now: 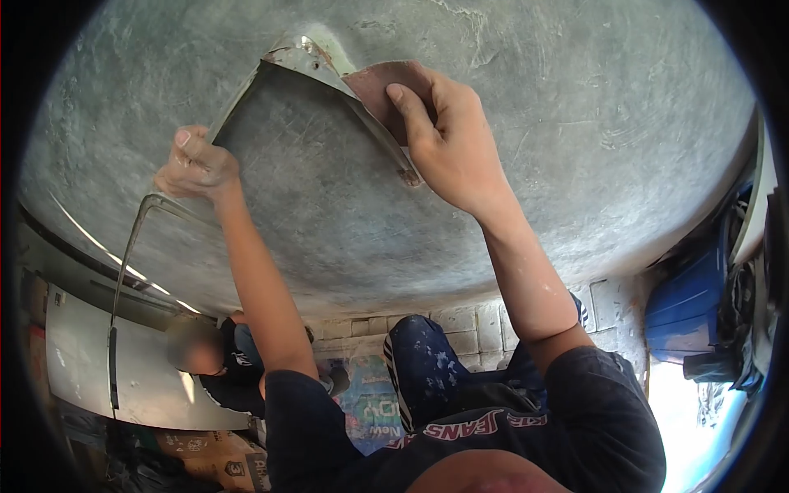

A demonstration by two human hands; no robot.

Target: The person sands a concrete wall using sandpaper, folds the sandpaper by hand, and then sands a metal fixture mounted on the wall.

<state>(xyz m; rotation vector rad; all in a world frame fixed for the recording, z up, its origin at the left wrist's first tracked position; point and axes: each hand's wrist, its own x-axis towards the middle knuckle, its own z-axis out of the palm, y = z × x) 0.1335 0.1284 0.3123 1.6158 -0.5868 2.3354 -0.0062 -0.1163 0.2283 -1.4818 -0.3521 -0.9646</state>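
A thin, bent metal frame (308,64) rises against the grey surface, its pointed corner at the top and bare, worn patches on it. My left hand (196,167) is closed around the frame's left side, below that corner. In my right hand (456,144) is a piece of reddish-brown sandpaper (385,92), pinched with the thumb on top. The sandpaper lies against the frame's right-hand edge, just below the corner. My right fingers behind the sheet are partly hidden.
A wide grey scuffed surface (575,123) fills the background. At lower left, another person (234,370) is low down beside a silver panel (82,353). Cardboard (205,456) lies below it. A blue container (686,304) and dark bags (740,320) stand at right.
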